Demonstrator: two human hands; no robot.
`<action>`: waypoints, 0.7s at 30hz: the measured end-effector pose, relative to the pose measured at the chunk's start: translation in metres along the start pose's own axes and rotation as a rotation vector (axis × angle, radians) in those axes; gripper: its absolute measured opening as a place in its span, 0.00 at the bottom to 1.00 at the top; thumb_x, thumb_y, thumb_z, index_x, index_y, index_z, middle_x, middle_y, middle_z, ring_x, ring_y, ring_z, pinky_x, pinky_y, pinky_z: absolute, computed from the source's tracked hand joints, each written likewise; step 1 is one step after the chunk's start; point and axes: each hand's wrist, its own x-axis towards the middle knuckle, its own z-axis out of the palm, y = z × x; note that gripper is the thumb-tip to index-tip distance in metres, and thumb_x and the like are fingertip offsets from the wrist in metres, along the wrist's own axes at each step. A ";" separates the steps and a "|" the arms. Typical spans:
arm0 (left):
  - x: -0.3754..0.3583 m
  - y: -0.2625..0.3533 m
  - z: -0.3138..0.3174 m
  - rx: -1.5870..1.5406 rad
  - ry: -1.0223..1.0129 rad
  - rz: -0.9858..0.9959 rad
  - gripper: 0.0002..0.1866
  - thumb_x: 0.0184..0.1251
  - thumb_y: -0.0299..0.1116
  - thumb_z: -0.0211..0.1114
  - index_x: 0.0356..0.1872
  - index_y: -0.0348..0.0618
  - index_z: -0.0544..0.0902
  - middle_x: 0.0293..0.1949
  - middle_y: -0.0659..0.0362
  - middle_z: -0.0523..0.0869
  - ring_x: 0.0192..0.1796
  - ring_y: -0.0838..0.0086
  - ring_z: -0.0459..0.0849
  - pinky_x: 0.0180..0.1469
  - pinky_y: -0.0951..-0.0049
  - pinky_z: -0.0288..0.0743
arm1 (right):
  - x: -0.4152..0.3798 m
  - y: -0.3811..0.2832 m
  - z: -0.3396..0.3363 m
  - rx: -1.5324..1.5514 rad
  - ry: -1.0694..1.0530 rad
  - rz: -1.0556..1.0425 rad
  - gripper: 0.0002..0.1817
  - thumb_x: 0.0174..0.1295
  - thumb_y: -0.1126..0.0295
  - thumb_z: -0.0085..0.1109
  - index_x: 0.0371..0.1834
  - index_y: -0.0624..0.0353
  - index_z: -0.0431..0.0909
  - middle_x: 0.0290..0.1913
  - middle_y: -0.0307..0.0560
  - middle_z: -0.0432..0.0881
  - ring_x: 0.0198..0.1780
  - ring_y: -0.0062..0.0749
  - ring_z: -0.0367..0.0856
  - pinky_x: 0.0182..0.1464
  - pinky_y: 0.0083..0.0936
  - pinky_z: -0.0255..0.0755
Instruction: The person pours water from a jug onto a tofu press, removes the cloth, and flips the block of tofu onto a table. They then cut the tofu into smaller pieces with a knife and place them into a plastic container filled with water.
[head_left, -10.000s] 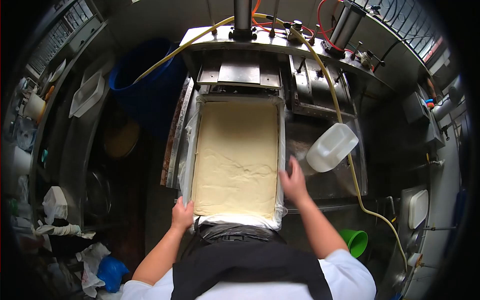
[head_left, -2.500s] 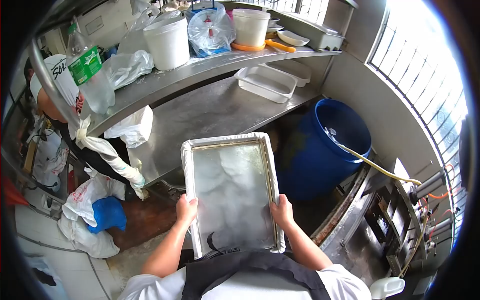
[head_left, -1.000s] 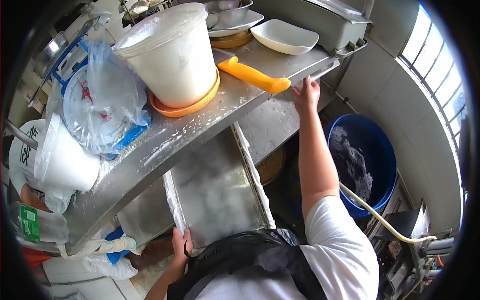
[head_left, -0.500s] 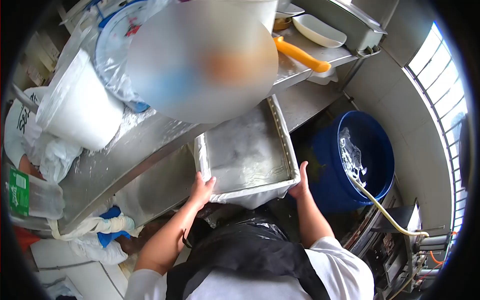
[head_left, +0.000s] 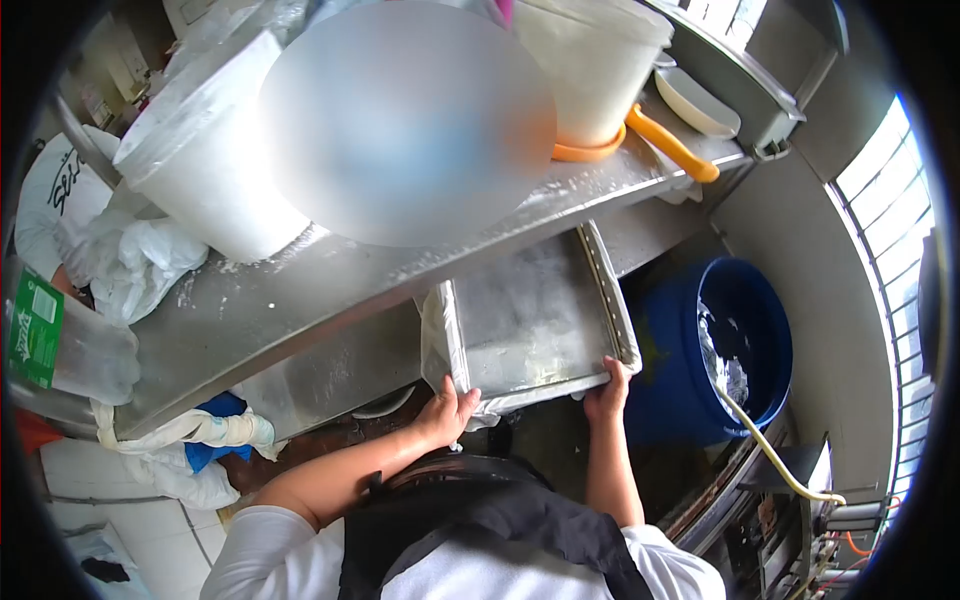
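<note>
My left hand (head_left: 446,413) grips the front left corner of a rectangular metal tray (head_left: 530,318). The tray has a pale, wrapped-looking rim and a wet or smeared floor. At its front right corner, my right hand (head_left: 606,390) is closed on the rim, thumb on top. The tray's far end runs under the edge of the steel table (head_left: 300,285), so its back is hidden. Below the tray's front edge hangs some whitish, crumpled material.
A blue barrel (head_left: 655,400) with a pale hose (head_left: 765,445) stands to the right. On the table are a white bucket (head_left: 220,180), a plastic bag (head_left: 150,260), a translucent tub (head_left: 595,70) and an orange handle (head_left: 675,145). A person's white sleeve (head_left: 60,200) shows at left.
The view has shifted, so the table and tray appear farther right and lower. My right hand has moved from the tray's side to grip its front right corner. My left hand stays on the left corner.
</note>
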 end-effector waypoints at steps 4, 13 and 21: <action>0.017 -0.026 -0.004 0.049 0.069 0.028 0.44 0.82 0.56 0.51 0.68 0.12 0.59 0.58 0.27 0.81 0.65 0.36 0.80 0.66 0.53 0.75 | -0.030 -0.045 0.071 -0.265 -0.155 -0.149 0.40 0.52 0.76 0.61 0.74 0.55 0.62 0.61 0.48 0.74 0.59 0.37 0.76 0.62 0.39 0.75; 0.019 0.111 -0.072 -1.001 0.071 0.303 0.40 0.83 0.63 0.44 0.77 0.36 0.64 0.72 0.47 0.75 0.70 0.54 0.77 0.74 0.52 0.69 | -0.110 -0.036 0.226 -1.332 -0.435 -1.199 0.50 0.41 0.73 0.75 0.74 0.57 0.62 0.68 0.74 0.61 0.71 0.74 0.61 0.72 0.57 0.65; -0.022 0.046 -0.117 -1.736 0.031 0.319 0.46 0.80 0.71 0.35 0.78 0.40 0.66 0.75 0.48 0.72 0.76 0.55 0.70 0.79 0.51 0.62 | -0.134 0.051 0.192 -1.465 -0.908 -1.571 0.45 0.41 0.49 0.82 0.68 0.36 0.74 0.70 0.73 0.61 0.66 0.70 0.67 0.66 0.66 0.64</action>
